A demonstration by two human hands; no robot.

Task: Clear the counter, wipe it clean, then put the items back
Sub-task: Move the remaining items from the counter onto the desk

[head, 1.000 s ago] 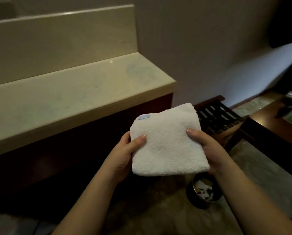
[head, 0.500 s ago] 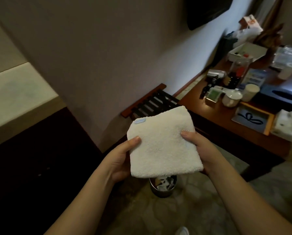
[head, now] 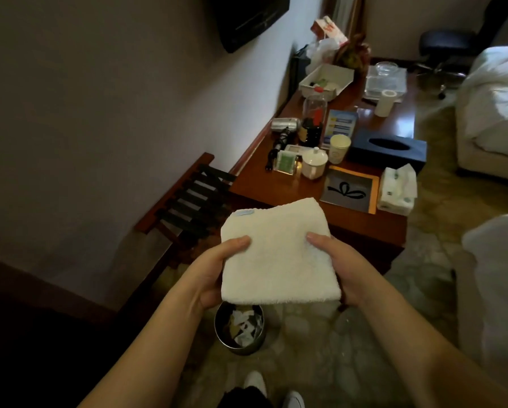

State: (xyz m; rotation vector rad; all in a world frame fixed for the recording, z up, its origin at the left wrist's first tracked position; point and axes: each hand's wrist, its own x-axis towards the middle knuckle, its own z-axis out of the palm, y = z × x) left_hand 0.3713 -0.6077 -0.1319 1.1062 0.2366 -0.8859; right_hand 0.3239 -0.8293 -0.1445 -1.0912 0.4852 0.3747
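Presently, head view, dim room light. At far left, a slatted dark wooden luggage rack (head: 192,198) stands against the wall. Below centre, a round metal waste bin (head: 240,331) sits on the patterned floor, holding crumpled paper.

The left hand (head: 214,269) grips the left edge of a folded white terry towel (head: 276,254), thumb curled over the top face, fingers hidden underneath. The towel is held flat in the air between both hands, above the bin and in front of the near end of the desk. A small pale blue label (head: 245,212) sits at the towel's far left corner; its text is too small to read. The right hand (head: 339,269) grips the right edge the same way, thumb on top, fingers beneath.

Beyond the towel, a reddish-brown wooden desk (head: 264,184) runs along the wall, crowded with items: a silver hair dryer (head: 285,125), a white lidded ceramic cup (head: 314,163), a pale paper cup (head: 339,148), a grey card with an orange border and a black bow drawing (head: 350,191), a dark blue tissue box (head: 388,148), and a white soft tissue pack (head: 398,189) at the desk's near right corner. A blue-and-white printed leaflet (head: 339,126) stands behind the paper cup; its wording is illegible. At right, white bedding (head: 494,104).
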